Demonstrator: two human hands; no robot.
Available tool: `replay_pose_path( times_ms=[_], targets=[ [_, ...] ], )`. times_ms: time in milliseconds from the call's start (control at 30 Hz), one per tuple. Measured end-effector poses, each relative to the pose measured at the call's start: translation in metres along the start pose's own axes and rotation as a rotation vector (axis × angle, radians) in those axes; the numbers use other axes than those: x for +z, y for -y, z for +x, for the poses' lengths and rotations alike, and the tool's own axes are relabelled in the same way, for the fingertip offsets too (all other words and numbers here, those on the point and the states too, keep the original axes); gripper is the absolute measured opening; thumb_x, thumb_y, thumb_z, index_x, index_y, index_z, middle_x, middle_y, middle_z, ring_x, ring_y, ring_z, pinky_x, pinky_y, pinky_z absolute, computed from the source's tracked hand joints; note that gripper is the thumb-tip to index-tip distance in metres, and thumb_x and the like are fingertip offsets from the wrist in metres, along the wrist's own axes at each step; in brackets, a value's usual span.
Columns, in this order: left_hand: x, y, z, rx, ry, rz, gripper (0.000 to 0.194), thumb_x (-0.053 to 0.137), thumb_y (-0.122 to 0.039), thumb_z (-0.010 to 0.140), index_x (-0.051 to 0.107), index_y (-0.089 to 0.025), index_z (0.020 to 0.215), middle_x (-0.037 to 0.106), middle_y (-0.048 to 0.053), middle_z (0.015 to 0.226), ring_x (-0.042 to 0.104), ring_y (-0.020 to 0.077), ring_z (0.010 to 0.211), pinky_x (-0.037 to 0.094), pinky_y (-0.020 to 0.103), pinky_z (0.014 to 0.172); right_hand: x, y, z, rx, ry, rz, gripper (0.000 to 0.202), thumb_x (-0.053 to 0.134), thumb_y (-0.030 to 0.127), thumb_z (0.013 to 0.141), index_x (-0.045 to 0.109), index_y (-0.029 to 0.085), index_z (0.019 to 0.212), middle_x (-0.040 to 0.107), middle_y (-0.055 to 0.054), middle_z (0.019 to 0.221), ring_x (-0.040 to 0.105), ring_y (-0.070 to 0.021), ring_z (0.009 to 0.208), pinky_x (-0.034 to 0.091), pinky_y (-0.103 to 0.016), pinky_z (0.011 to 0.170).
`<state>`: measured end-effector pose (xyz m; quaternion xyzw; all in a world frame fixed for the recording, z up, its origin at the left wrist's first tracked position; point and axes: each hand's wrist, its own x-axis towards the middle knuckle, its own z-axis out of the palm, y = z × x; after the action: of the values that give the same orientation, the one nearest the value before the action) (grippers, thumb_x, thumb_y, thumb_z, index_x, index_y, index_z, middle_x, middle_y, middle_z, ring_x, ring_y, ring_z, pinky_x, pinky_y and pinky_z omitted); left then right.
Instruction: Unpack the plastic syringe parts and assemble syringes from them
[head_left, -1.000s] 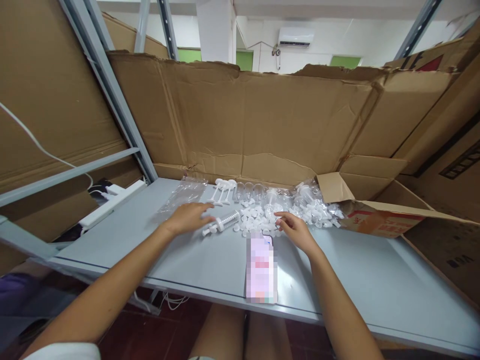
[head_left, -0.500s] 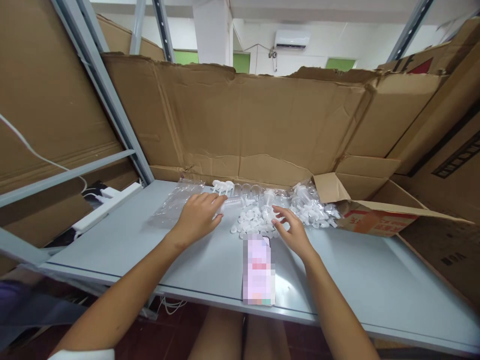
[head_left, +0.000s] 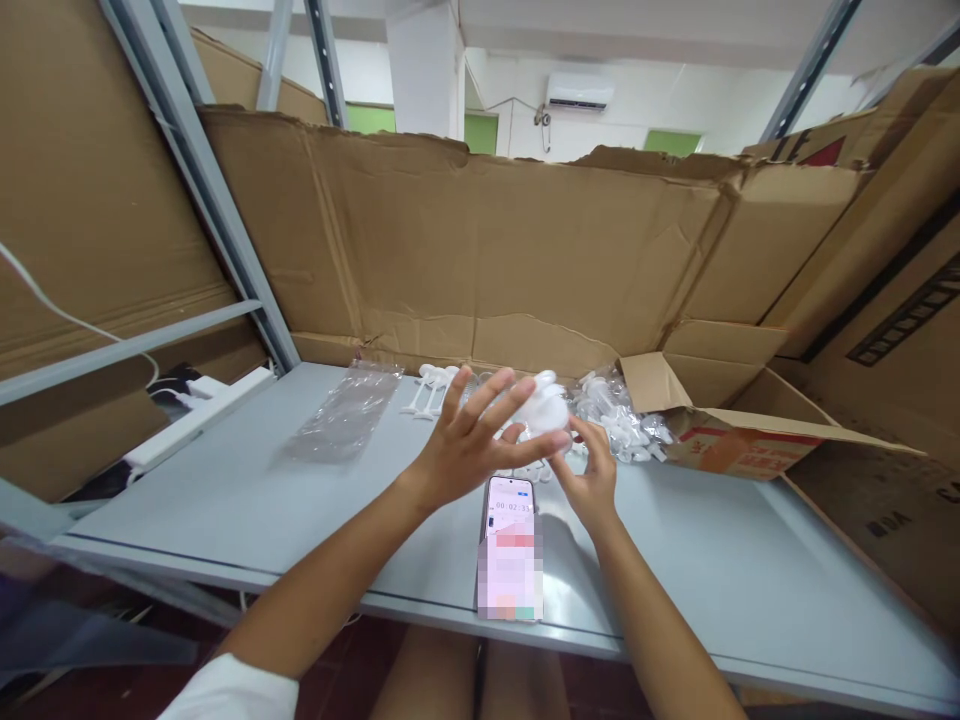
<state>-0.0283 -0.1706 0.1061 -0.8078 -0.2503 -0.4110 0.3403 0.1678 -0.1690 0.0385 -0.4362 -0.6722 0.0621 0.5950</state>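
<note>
My left hand (head_left: 472,440) is spread, its fingers apart beside a white round plastic piece (head_left: 546,412). My right hand (head_left: 589,475) holds that piece from the right, thumb and fingertips at its lower edge. Under and behind my hands lie small white plastic parts (head_left: 534,472), mostly hidden. White stemmed pieces (head_left: 431,388) rest at the back, left of the middle. A phone (head_left: 511,545) with a lit timer screen lies in front of my hands on the grey table (head_left: 337,515).
At the left lies a flat clear bag (head_left: 349,415). A clear bag of white parts (head_left: 619,420) and an open cardboard box (head_left: 742,445) stand at the right. Cardboard (head_left: 487,240) walls the back; a white power strip (head_left: 202,420) runs along the left edge.
My left hand has moved right and spread out near my right hand. A white round piece is now raised between them. The view has shifted slightly.
</note>
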Motion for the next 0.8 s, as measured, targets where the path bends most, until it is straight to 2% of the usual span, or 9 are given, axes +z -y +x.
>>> replay_pose_path(
  times_ms=[33, 100, 167, 233, 333, 500, 600, 700, 800],
  targets=[
    [0.006, -0.003, -0.003, -0.098, -0.05, -0.034, 0.064, 0.053, -0.014, 0.078, 0.025, -0.04, 0.128, 0.039, 0.002, 0.133, 0.029, 0.0216, 0.128, 0.017, 0.051, 0.105, 0.0, 0.001, 0.001, 0.085, -0.048, 0.078, 0.041, 0.063, 0.032, 0.072, 0.052, 0.025, 0.111, 0.057, -0.009, 0.109, 0.052, -0.0249, 0.098, 0.041, -0.043, 0.085],
    [0.02, -0.01, -0.009, -0.28, -0.024, -0.156, 0.059, 0.054, -0.023, 0.079, 0.025, -0.032, 0.13, 0.042, 0.008, 0.13, 0.035, 0.0232, 0.124, 0.025, 0.048, 0.102, 0.002, 0.003, 0.003, 0.235, -0.103, 0.29, 0.039, 0.063, 0.033, 0.072, 0.05, 0.025, 0.108, 0.057, -0.008, 0.108, 0.054, -0.0222, 0.096, 0.043, -0.039, 0.083],
    [0.034, -0.019, -0.016, -0.405, 0.122, -0.321, 0.054, 0.053, -0.033, 0.079, 0.031, -0.024, 0.127, 0.049, 0.01, 0.124, 0.043, 0.0233, 0.116, 0.032, 0.044, 0.098, 0.003, 0.004, 0.006, 0.336, -0.117, 0.501, 0.038, 0.061, 0.034, 0.073, 0.047, 0.025, 0.107, 0.057, -0.007, 0.107, 0.055, -0.0204, 0.098, 0.043, -0.037, 0.084],
    [0.048, -0.028, -0.024, -0.481, 0.273, -0.458, 0.048, 0.052, -0.04, 0.079, 0.039, -0.021, 0.121, 0.055, 0.009, 0.117, 0.049, 0.0223, 0.108, 0.037, 0.039, 0.091, 0.005, 0.003, 0.007, 0.414, -0.111, 0.633, 0.038, 0.06, 0.034, 0.073, 0.045, 0.025, 0.107, 0.058, -0.006, 0.108, 0.055, -0.02, 0.101, 0.043, -0.037, 0.085],
    [0.062, -0.037, -0.033, -0.57, 0.375, -0.53, 0.033, 0.045, -0.038, 0.084, 0.046, -0.02, 0.112, 0.059, 0.008, 0.109, 0.052, 0.0215, 0.101, 0.039, 0.037, 0.086, 0.009, 0.001, 0.005, 0.489, -0.071, 0.671, 0.037, 0.061, 0.035, 0.072, 0.048, 0.024, 0.104, 0.06, -0.006, 0.107, 0.056, -0.0205, 0.1, 0.044, -0.037, 0.086],
    [0.064, -0.04, -0.04, -0.587, 0.491, -0.505, 0.026, 0.033, -0.036, 0.088, 0.05, -0.017, 0.096, 0.062, 0.009, 0.091, 0.055, 0.0218, 0.085, 0.039, 0.035, 0.074, 0.012, 0.001, 0.0, 0.518, 0.089, 0.631, 0.029, 0.064, 0.038, 0.07, 0.056, 0.021, 0.092, 0.065, -0.006, 0.094, 0.06, -0.0221, 0.09, 0.045, -0.036, 0.082],
    [0.06, -0.041, -0.046, -0.624, 0.578, -0.592, 0.03, 0.031, -0.039, 0.088, 0.049, -0.018, 0.079, 0.058, 0.006, 0.073, 0.052, 0.0184, 0.069, 0.037, 0.031, 0.064, 0.011, 0.004, 0.0, 0.527, 0.124, 0.606, 0.032, 0.068, 0.039, 0.065, 0.058, 0.02, 0.088, 0.066, -0.006, 0.088, 0.061, -0.0226, 0.085, 0.046, -0.037, 0.08],
    [0.056, -0.046, -0.051, -0.728, 0.604, -0.902, 0.038, 0.03, -0.047, 0.086, 0.043, -0.018, 0.066, 0.048, 0.001, 0.06, 0.042, 0.0128, 0.056, 0.032, 0.027, 0.056, 0.008, 0.006, 0.001, 0.549, 0.134, 0.602, 0.04, 0.071, 0.044, 0.059, 0.058, 0.02, 0.088, 0.067, -0.006, 0.089, 0.061, -0.0234, 0.085, 0.047, -0.037, 0.078],
    [0.053, -0.052, -0.053, -0.886, 0.575, -1.435, 0.046, 0.027, -0.057, 0.084, 0.031, -0.018, 0.059, 0.03, -0.004, 0.052, 0.028, 0.0085, 0.048, 0.024, 0.023, 0.049, 0.005, 0.005, 0.001, 0.55, 0.183, 0.654, 0.047, 0.069, 0.052, 0.06, 0.058, 0.02, 0.093, 0.066, -0.008, 0.095, 0.06, -0.0247, 0.09, 0.046, -0.038, 0.08]
  ],
)
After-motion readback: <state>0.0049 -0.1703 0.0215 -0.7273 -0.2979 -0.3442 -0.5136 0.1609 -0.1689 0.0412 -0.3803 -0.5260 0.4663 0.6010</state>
